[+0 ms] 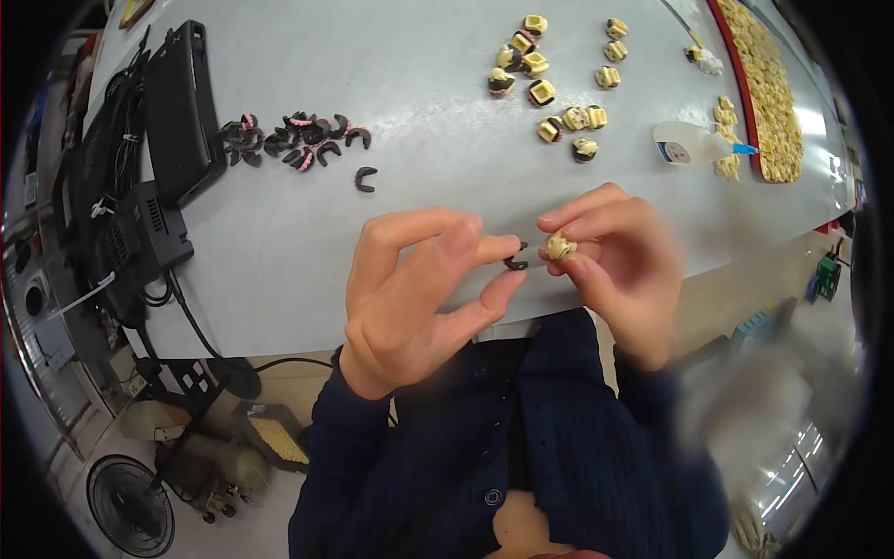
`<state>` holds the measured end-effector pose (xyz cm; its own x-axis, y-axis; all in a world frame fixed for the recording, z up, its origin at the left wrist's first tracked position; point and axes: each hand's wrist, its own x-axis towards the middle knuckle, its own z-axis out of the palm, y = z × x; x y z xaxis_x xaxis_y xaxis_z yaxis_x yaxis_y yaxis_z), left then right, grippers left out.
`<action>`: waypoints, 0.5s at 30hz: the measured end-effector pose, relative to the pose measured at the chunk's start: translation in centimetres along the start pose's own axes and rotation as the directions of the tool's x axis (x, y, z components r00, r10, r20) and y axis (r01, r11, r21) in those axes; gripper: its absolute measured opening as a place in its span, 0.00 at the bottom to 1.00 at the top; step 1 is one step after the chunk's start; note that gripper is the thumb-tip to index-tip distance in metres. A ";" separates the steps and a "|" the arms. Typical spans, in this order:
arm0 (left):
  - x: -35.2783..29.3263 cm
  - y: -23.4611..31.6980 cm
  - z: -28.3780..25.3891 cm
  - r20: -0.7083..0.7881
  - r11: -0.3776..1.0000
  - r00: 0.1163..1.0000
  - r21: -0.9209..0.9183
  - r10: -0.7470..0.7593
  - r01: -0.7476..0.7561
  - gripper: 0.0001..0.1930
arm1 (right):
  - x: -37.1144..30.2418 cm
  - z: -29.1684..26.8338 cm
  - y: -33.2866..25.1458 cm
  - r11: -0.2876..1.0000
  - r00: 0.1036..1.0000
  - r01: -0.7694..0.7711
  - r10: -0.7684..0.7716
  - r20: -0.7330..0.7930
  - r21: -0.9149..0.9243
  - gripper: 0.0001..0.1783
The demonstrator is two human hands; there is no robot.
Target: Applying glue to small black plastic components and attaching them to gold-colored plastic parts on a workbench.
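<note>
My left hand (400, 289) pinches a small black horseshoe-shaped piece (515, 263) between thumb and forefinger. Close to its right, my right hand (633, 261) grips a small cream-coloured moulded piece (559, 246) in its fingertips. A narrow gap separates the two pieces, over the near edge of the grey table (419, 121). Loose black horseshoe pieces (303, 135), some with pink toothed edges, lie beyond my left hand. Cream pieces (542, 91), several joined to black and pink parts, are scattered beyond my right hand.
Black electronic boxes (182, 112) and cables occupy the table's left end. At right stand a clear bottle (684, 144) with a blue tip and a red-rimmed tray (731, 56) full of cream pieces. A fan (130, 506) stands on the floor at lower left.
</note>
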<state>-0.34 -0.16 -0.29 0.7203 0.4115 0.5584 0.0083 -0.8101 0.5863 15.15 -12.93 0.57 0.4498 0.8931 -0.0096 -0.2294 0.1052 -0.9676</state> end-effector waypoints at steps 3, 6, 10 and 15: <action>0.1 -0.3 -0.2 -0.017 0.999 0.999 -0.014 0.041 -0.042 0.54 | 0.2 -0.1 0.3 0.997 0.998 -0.059 0.057 0.025 0.058 0.15; -0.1 0.3 0.0 -0.055 0.996 0.998 -0.085 -0.001 -0.004 0.45 | 0.1 -0.7 0.6 0.992 0.994 -0.093 0.087 0.064 0.091 0.15; -0.7 0.3 0.4 -0.144 0.982 0.988 -0.185 -0.063 0.035 0.34 | 0.2 -0.7 0.5 0.986 0.988 -0.122 0.109 0.110 0.113 0.14; -0.2 -0.3 -0.5 -0.038 0.993 0.997 -0.098 0.060 -0.063 0.43 | 0.5 -0.2 0.0 0.963 0.981 -0.184 0.168 0.096 0.197 0.13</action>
<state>-0.84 0.17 -0.27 0.6925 0.3780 0.6145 -0.1057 -0.7895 0.6046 15.55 -12.55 0.49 0.3200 0.9359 -0.1476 -0.4738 0.0232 -0.8803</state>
